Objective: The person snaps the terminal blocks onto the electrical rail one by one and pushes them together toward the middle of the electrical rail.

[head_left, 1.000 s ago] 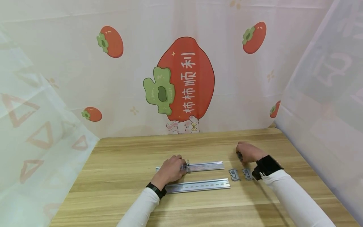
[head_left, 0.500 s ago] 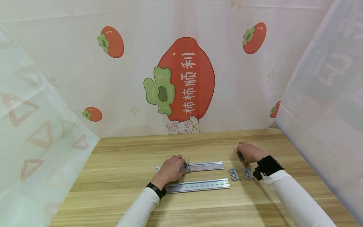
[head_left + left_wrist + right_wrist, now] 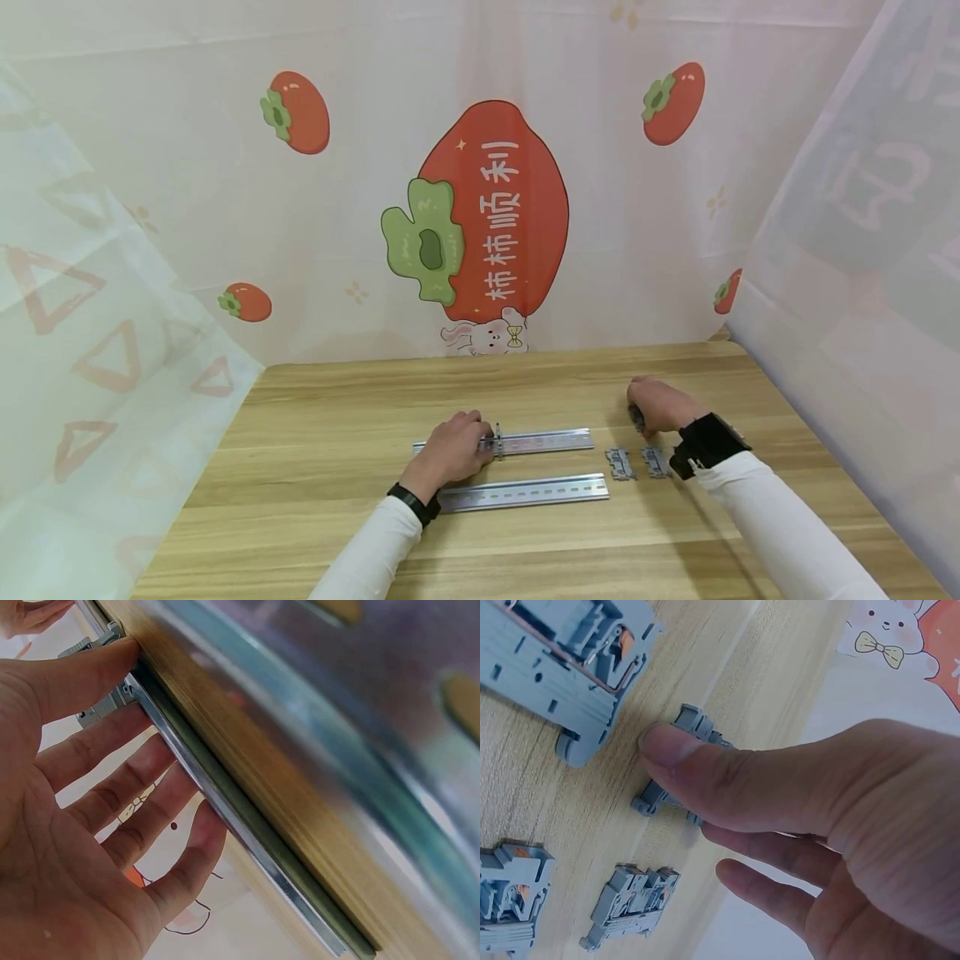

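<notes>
Head view: the left hand (image 3: 450,450) lies on the far rail (image 3: 543,441), its fingers against a small grey clip (image 3: 497,439) seated on that rail. A second rail (image 3: 522,492) lies parallel, nearer the person. The right hand (image 3: 656,404) is well to the right on the worktop (image 3: 330,467), curled over a small grey part; two loose grey clips (image 3: 619,463) lie just beside its wrist.

Left wrist view: the fingers (image 3: 105,795) are straight and spread, laid along the rail edge (image 3: 225,817), the topmost fingertip touching the seated clip (image 3: 101,682). This grip is apart, pressing and not clasping. Judgement: this steadying is sound; the rail should be kept flat and pressed down so it cannot slide when a part is pushed on.

Right wrist view: the thumb (image 3: 705,769) presses on a grey clip (image 3: 694,727) flat on the worktop, other fingers curled below it. The grip is closing on the clip, though whether it is lifted I cannot tell. A larger grey block (image 3: 562,675) and further clips (image 3: 634,904) lie close by. Judgement: pinch the clip by its flat sides, clear of its neighbours, and keep its slotted foot facing the rail.
</notes>
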Tool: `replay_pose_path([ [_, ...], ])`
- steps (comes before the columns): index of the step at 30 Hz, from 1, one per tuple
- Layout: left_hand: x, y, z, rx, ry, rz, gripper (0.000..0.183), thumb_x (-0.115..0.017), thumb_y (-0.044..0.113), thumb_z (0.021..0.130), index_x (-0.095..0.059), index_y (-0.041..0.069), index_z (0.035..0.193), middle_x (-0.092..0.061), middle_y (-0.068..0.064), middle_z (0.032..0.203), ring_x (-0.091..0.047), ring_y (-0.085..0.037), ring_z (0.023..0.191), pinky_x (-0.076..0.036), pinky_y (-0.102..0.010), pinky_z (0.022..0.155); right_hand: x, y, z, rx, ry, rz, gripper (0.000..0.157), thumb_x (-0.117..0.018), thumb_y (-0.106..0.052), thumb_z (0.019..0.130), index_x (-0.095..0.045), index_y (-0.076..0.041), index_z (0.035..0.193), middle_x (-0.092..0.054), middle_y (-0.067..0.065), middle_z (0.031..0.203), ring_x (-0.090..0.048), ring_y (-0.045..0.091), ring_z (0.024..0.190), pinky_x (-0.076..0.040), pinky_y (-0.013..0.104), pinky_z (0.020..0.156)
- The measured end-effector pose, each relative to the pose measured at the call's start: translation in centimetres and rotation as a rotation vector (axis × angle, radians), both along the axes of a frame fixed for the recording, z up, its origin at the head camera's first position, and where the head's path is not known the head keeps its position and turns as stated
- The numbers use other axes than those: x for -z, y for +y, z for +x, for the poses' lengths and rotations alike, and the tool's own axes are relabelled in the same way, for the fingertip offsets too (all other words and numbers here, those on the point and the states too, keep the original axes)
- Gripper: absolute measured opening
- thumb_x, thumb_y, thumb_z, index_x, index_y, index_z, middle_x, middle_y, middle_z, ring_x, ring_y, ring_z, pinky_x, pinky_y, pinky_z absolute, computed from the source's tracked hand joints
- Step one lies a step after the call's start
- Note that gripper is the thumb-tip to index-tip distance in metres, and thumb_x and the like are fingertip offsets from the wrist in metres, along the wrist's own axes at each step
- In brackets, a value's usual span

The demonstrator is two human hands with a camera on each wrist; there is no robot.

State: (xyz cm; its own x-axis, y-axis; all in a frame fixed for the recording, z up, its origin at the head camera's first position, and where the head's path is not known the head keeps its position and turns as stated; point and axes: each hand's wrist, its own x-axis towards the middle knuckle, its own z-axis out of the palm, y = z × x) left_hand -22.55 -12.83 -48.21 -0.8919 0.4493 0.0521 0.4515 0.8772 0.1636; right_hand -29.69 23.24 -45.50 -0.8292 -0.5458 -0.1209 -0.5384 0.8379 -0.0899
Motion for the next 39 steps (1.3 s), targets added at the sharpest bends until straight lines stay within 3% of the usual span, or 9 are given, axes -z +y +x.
replay_pose_path([
  [9,-0.2,0.1,0.1,-0.003,-0.008,-0.005,0.033,-0.064,0.037,0.083,-0.065,0.015,0.108,-0.053,0.004,0.097,-0.049,-0.015,0.088,-0.044,-0.033,0.071,-0.7,-0.4,-0.1,0.018,-0.015,-0.047,0.035,-0.081,-0.009,0.059,-0.055,-0.008,0.082,-0.048,0.000,0.079,-0.045,0.016,0.070,-0.040,0.031,0.062],
  [19,-0.2,0.1,0.1,-0.010,-0.008,-0.004,0.033,-0.064,0.037,0.083,-0.065,0.015,0.107,-0.053,0.004,0.098,-0.049,-0.015,0.089,-0.044,-0.033,0.072,-1.9,-2.1,0.2,-0.061,0.040,-0.214,0.029,-0.077,-0.017,0.067,-0.060,-0.006,0.088,-0.054,0.000,0.081,-0.048,0.012,0.069,-0.041,0.028,0.061],
  [30,-0.1,0.1,0.0,-0.008,-0.014,0.000,0.033,-0.064,0.037,0.083,-0.064,0.015,0.108,-0.053,0.004,0.097,-0.048,-0.014,0.087,-0.043,-0.033,0.070,-2.6,-4.6,0.7,-0.053,0.080,-0.432,0.047,-0.078,-0.022,0.060,-0.061,-0.009,0.102,-0.058,-0.005,0.088,-0.052,0.010,0.078,-0.044,0.028,0.070],
  [39,-0.2,0.0,0.1,-0.004,-0.012,0.002,0.034,-0.064,0.037,0.083,-0.064,0.015,0.108,-0.053,0.004,0.097,-0.048,-0.014,0.088,-0.043,-0.032,0.070,-2.1,-5.7,1.0,-0.043,0.016,-0.529,0.050,-0.077,-0.022,0.062,-0.058,-0.011,0.106,-0.058,-0.002,0.096,-0.056,0.012,0.086,-0.046,0.027,0.077],
])
